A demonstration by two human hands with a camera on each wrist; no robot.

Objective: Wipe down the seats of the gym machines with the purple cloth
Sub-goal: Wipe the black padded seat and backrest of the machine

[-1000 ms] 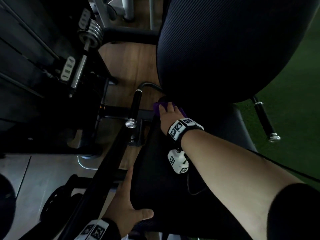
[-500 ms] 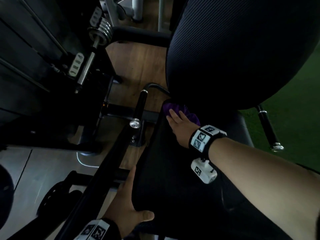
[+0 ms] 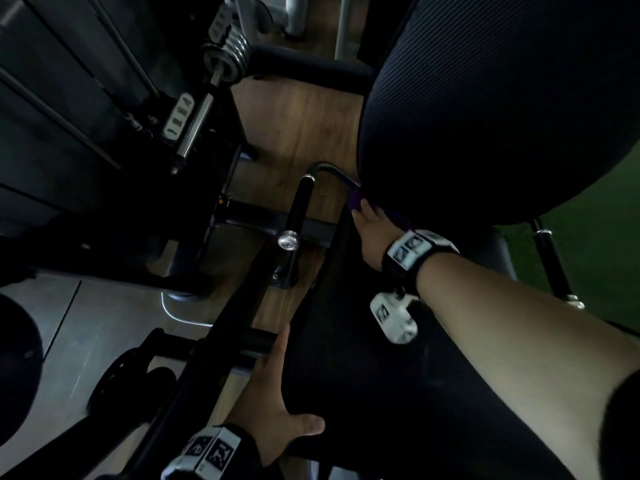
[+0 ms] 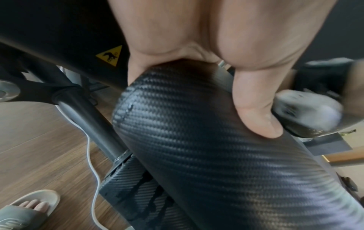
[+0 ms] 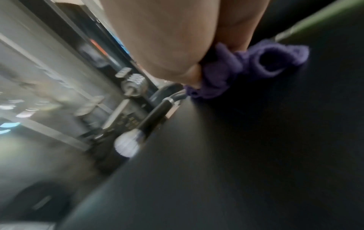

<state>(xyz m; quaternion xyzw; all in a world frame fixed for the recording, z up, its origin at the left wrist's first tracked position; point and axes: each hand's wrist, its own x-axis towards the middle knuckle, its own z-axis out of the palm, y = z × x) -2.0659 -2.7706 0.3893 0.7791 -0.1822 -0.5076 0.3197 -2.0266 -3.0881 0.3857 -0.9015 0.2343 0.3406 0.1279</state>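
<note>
Purple cloth [image 3: 356,199] under your right hand [image 3: 372,233] presses the seat [image 3: 346,375] by the backrest [image 3: 485,98]; left hand [image 3: 273,407] clamps the seat's front edge. Sweep forward next.

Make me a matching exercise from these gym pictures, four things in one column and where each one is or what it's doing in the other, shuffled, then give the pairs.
Column one:
1. purple cloth
2. left hand
3. right hand
4. side handle

Column two:
A. grips the near edge of the seat
B. bunched at the back of the seat, below the backrest
C. black, with a shiny end cap, left of the seat
D. presses the cloth onto the seat

Pairs: 1-B, 2-A, 3-D, 4-C
</note>
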